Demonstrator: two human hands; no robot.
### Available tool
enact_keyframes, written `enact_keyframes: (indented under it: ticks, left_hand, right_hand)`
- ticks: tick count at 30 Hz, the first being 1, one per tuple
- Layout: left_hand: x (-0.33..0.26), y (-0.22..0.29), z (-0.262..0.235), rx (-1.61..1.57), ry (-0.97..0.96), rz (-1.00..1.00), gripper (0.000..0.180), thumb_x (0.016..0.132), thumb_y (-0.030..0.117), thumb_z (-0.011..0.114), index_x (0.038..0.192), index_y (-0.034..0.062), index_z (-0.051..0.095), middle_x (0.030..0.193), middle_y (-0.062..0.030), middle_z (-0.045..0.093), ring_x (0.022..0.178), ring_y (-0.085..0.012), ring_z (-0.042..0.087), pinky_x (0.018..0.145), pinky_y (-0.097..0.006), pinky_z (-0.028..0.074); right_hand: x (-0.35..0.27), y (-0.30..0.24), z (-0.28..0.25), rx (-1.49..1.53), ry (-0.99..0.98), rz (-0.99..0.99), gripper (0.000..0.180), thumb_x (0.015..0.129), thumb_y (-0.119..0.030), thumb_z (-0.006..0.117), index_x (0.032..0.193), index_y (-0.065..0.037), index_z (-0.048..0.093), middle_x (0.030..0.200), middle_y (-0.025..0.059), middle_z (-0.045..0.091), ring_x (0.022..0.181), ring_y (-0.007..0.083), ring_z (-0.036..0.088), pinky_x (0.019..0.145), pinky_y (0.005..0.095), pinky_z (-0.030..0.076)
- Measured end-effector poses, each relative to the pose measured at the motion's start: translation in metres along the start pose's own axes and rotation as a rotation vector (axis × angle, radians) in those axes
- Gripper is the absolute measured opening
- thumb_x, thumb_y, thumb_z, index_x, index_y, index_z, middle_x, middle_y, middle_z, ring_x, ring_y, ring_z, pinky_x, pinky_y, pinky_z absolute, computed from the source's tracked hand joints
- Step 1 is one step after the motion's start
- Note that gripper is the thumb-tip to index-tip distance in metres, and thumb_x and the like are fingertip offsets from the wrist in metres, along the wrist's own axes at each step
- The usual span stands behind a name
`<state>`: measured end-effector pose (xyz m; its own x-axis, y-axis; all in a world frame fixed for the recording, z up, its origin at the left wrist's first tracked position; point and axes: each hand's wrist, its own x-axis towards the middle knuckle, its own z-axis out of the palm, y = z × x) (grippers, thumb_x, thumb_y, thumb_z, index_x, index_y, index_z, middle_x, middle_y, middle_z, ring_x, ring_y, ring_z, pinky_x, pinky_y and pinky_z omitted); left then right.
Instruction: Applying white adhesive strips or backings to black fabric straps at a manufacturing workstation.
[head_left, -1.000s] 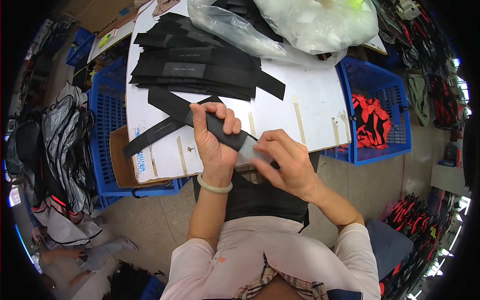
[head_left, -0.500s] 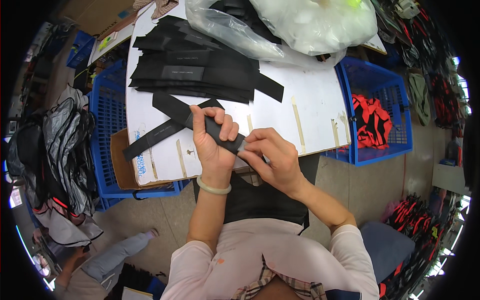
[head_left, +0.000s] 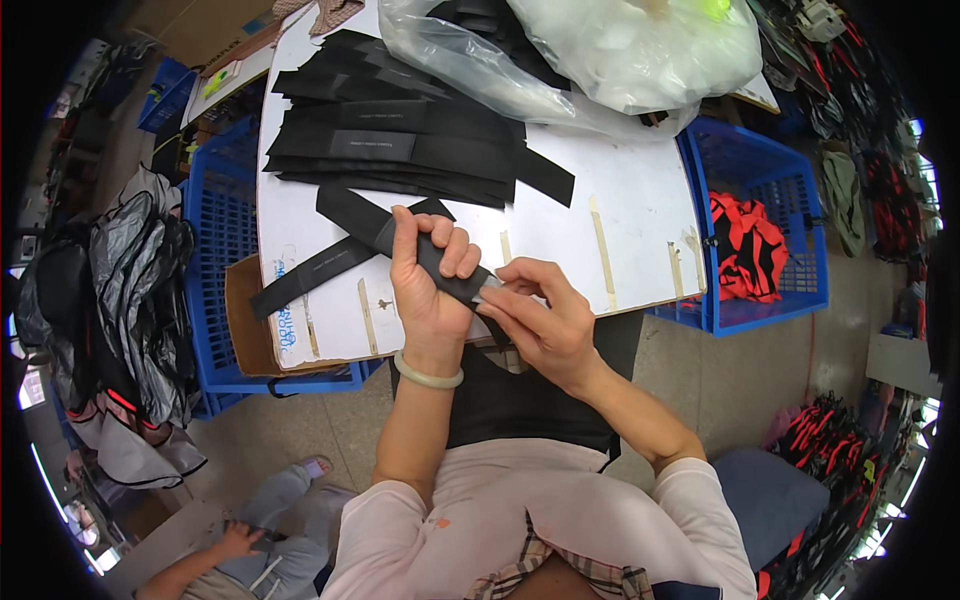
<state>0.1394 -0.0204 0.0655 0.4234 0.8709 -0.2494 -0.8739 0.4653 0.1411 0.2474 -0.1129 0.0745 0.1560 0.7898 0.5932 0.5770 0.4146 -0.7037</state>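
My left hand (head_left: 432,300) is closed around a black fabric strip (head_left: 352,214), its thumb pointing up along it. One end of this strip sticks out past the thumb, over the table's front. At the other end, my right hand (head_left: 548,325) pinches a small pale grey piece (head_left: 487,286) between thumb and fingers; whether it is a label or film I cannot tell. A second black strip (head_left: 318,272) lies crosswise beneath the held one. Just beyond my hands, a fanned pile of black fabric pieces (head_left: 450,165) with dark grey labels rests on the table.
A clear plastic bag (head_left: 610,60) covers the back of the white table (head_left: 560,230). Blue crates stand at both sides, the right crate (head_left: 705,300) with red and black fabric (head_left: 745,245) inside. Another person (head_left: 255,555) is at the lower left.
Both hands keep their hold, and my right fingers have shifted slightly at the pale piece. The table appears slightly further right in view. At lower left, the other person has changed position.
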Motion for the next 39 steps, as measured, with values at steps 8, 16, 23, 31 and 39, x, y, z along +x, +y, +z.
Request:
enact_keyframes:
  ticks: [8,16,23,31,39]
  left_hand:
    - [0.000,-0.004,-0.002,-0.095,0.002,-0.100,0.035,0.096,0.040,0.056,0.081,0.0085,0.054,0.067,-0.0003,0.042,0.050,-0.0096,0.038,0.045,-0.023,0.034]
    - [0.000,0.011,0.004,-0.042,-0.072,-0.024,0.036,0.096,0.041,0.053,0.084,0.0075,0.053,0.070,-0.0008,0.043,0.051,-0.0092,0.038,0.045,-0.022,0.035]
    - [-0.006,0.005,0.008,0.049,-0.119,0.017,0.035,0.097,0.039,0.052,0.086,0.0065,0.052,0.068,-0.0001,0.040,0.049,-0.0084,0.037,0.043,-0.022,0.034]
    - [-0.024,-0.015,0.028,0.364,-0.356,0.109,0.034,0.090,0.036,0.065,0.087,0.0071,0.047,0.066,-0.0038,0.045,0.053,-0.0157,0.046,0.068,-0.037,0.051]
    - [-0.054,-0.032,0.049,0.519,-0.432,0.110,0.020,0.082,-0.001,0.069,0.081,0.0013,0.049,0.066,-0.0048,0.056,0.060,-0.0119,0.058,0.057,-0.024,0.047]
  right_hand:
    - [-0.004,0.008,0.001,-0.035,-0.038,0.027,0.028,0.070,-0.006,0.079,0.097,-0.010,0.073,0.099,0.0103,0.057,0.077,0.0213,0.057,0.064,0.0294,0.049]
    - [0.001,-0.006,-0.014,-0.260,-0.350,0.028,0.046,0.075,-0.043,0.073,0.114,-0.022,0.065,0.089,0.0078,0.055,0.073,0.0204,0.053,0.065,0.0321,0.044]
    - [0.003,-0.008,-0.011,-0.258,-0.487,0.120,0.045,0.075,-0.047,0.072,0.107,-0.016,0.065,0.077,0.0056,0.050,0.064,0.0205,0.051,0.061,0.0336,0.044]
    - [-0.023,0.015,-0.010,-0.115,-0.192,-0.025,0.026,0.067,-0.015,0.078,0.090,-0.009,0.067,0.082,0.0087,0.057,0.065,0.0257,0.055,0.058,0.0358,0.044]
    - [-0.028,0.004,-0.021,0.179,-0.165,0.005,0.037,0.060,0.000,0.074,0.095,-0.003,0.063,0.096,0.0137,0.061,0.076,0.0307,0.059,0.065,0.0369,0.048]
